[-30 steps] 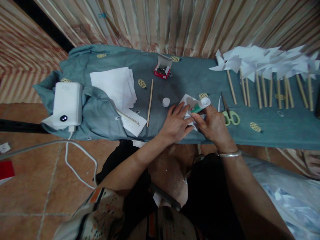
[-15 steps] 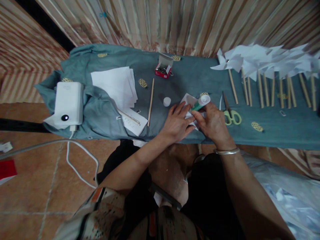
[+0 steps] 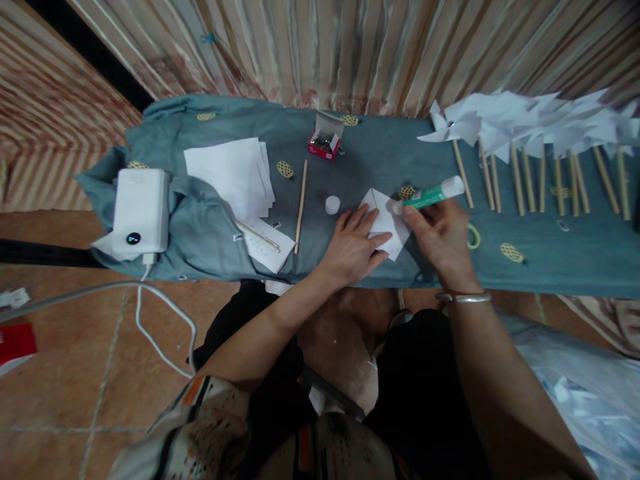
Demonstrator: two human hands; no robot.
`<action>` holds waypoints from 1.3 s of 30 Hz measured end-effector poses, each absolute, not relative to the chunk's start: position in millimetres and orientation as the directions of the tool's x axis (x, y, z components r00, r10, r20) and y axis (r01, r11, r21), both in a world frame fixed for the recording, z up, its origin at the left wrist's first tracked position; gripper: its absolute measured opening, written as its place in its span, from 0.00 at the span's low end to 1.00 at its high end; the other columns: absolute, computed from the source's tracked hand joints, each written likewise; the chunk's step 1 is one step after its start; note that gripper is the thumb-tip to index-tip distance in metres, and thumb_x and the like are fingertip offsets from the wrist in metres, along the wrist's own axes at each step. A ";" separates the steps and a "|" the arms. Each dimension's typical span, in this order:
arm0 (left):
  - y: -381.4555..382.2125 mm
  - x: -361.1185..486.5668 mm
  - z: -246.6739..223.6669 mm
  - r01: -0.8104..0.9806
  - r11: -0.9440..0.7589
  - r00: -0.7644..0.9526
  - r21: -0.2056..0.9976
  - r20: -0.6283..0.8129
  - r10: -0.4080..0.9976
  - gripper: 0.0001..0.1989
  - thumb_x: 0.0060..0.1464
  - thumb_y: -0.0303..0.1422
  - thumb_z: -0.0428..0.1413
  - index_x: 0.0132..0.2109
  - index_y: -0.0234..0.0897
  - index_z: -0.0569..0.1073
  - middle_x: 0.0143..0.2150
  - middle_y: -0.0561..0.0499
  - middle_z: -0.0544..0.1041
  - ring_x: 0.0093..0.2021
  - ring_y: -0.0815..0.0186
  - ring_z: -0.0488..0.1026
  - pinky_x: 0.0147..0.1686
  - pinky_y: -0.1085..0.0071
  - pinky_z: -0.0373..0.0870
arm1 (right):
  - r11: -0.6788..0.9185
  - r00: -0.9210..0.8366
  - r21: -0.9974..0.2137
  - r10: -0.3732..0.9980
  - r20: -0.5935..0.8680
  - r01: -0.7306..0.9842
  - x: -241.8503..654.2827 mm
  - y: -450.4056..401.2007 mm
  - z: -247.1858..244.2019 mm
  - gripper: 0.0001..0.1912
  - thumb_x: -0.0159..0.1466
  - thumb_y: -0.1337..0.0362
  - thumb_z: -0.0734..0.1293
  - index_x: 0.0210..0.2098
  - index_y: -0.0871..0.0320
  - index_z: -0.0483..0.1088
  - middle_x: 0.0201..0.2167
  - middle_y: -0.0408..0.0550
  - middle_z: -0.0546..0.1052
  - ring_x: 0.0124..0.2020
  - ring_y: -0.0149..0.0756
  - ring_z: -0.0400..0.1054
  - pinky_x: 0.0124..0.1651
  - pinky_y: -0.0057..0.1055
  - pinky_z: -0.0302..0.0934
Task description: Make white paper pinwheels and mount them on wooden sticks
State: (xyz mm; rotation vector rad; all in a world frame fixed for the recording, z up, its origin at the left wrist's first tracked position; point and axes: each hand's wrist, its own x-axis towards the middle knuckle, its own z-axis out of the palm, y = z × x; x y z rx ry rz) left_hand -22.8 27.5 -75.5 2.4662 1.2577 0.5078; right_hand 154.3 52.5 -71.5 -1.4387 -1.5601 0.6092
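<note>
Spread flat, my left hand (image 3: 353,245) presses on the left part of a small white sheet of paper (image 3: 393,223) that has crease lines. My right hand (image 3: 443,233) is closed around a green and white glue stick (image 3: 431,194), held tilted with its uncapped end pointing left, by the paper's right corner. Whether the glue touches the paper I cannot tell. A white cap (image 3: 333,205) stands on the cloth just left of the paper. Behind my right hand, only part of the green scissors handle (image 3: 473,236) shows.
White paper pinwheels (image 3: 525,120) on wooden sticks lie in a row at the right. A red box (image 3: 325,143) of small metal pieces is at the back. Toward the left are a wooden stick (image 3: 301,207), stacked paper (image 3: 227,170), a pen (image 3: 257,235) and a white power bank (image 3: 141,210) with a cable.
My right hand has moved right with the glue stick, which now lies closer to level. More of the paper shows, while the scissors are mostly covered. My left hand has stayed in place.
</note>
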 end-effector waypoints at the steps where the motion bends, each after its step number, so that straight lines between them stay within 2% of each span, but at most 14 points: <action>1: 27.6 -22.9 -75.3 0.705 -0.556 0.547 0.440 0.162 0.821 0.17 0.57 0.38 0.56 0.53 0.43 0.75 0.65 0.40 0.63 0.68 0.48 0.53 0.63 0.45 0.51 | 0.195 0.109 -0.875 0.957 0.269 0.444 155.6 53.7 -71.2 0.14 0.58 0.52 0.70 0.38 0.53 0.70 0.37 0.49 0.79 0.38 0.42 0.74 0.44 0.42 0.68; 8: 27.2 -23.1 -74.1 0.702 -0.553 0.549 0.448 0.153 0.822 0.18 0.58 0.38 0.54 0.54 0.42 0.74 0.66 0.39 0.62 0.69 0.48 0.52 0.63 0.45 0.50 | 0.075 0.207 -0.981 0.972 0.112 0.178 154.9 47.8 -66.2 0.14 0.57 0.50 0.70 0.32 0.53 0.72 0.30 0.44 0.77 0.33 0.36 0.73 0.39 0.37 0.70; 15: 25.7 -26.5 -73.7 0.683 -0.563 0.552 0.466 0.176 0.815 0.17 0.58 0.38 0.54 0.53 0.42 0.75 0.66 0.42 0.63 0.67 0.49 0.55 0.63 0.44 0.51 | 0.054 0.220 -0.991 0.972 0.080 0.121 157.6 49.1 -69.2 0.14 0.57 0.50 0.71 0.33 0.54 0.71 0.31 0.44 0.77 0.33 0.35 0.74 0.35 0.34 0.71; 21: 30.4 -37.4 -66.4 0.639 -0.568 0.492 0.519 0.292 0.820 0.14 0.62 0.36 0.50 0.46 0.35 0.76 0.56 0.42 0.73 0.58 0.57 0.67 0.59 0.56 0.60 | 0.018 0.235 -0.994 0.972 -0.009 -0.112 153.7 49.1 -66.2 0.12 0.55 0.55 0.73 0.30 0.55 0.71 0.32 0.44 0.78 0.36 0.36 0.75 0.39 0.36 0.73; 25: 37.7 -49.8 -57.4 0.670 -0.533 0.401 0.517 0.351 0.846 0.14 0.62 0.35 0.49 0.49 0.35 0.75 0.53 0.43 0.74 0.55 0.59 0.69 0.56 0.58 0.63 | -0.016 0.236 -0.969 0.969 -0.077 -0.247 153.0 50.8 -65.6 0.13 0.54 0.54 0.73 0.29 0.55 0.69 0.29 0.43 0.77 0.33 0.35 0.75 0.41 0.39 0.74; 31: 51.1 -74.0 -64.8 0.782 -0.375 0.179 0.499 0.395 0.901 0.22 0.58 0.35 0.54 0.59 0.38 0.67 0.60 0.42 0.68 0.60 0.53 0.63 0.57 0.53 0.61 | -0.018 0.132 -0.979 0.990 -0.046 -0.203 159.0 51.7 -67.0 0.15 0.57 0.49 0.71 0.29 0.54 0.68 0.30 0.44 0.78 0.32 0.35 0.75 0.39 0.38 0.74; 36: 57.0 -83.3 -78.5 0.765 -0.364 0.211 0.531 0.328 0.921 0.18 0.57 0.29 0.53 0.55 0.34 0.72 0.56 0.41 0.72 0.57 0.55 0.67 0.58 0.54 0.62 | 0.042 0.128 -0.986 0.992 0.021 -0.162 161.1 48.4 -68.0 0.14 0.58 0.51 0.70 0.29 0.54 0.69 0.28 0.42 0.76 0.29 0.33 0.73 0.32 0.33 0.72; 39: 56.7 -83.2 -77.8 0.736 -0.379 0.216 0.561 0.336 0.917 0.17 0.56 0.29 0.53 0.53 0.35 0.72 0.53 0.42 0.74 0.55 0.57 0.69 0.56 0.57 0.65 | 0.006 0.156 -0.968 0.987 -0.034 -0.250 157.3 44.2 -65.3 0.12 0.54 0.54 0.74 0.28 0.54 0.71 0.26 0.40 0.76 0.27 0.31 0.72 0.30 0.30 0.71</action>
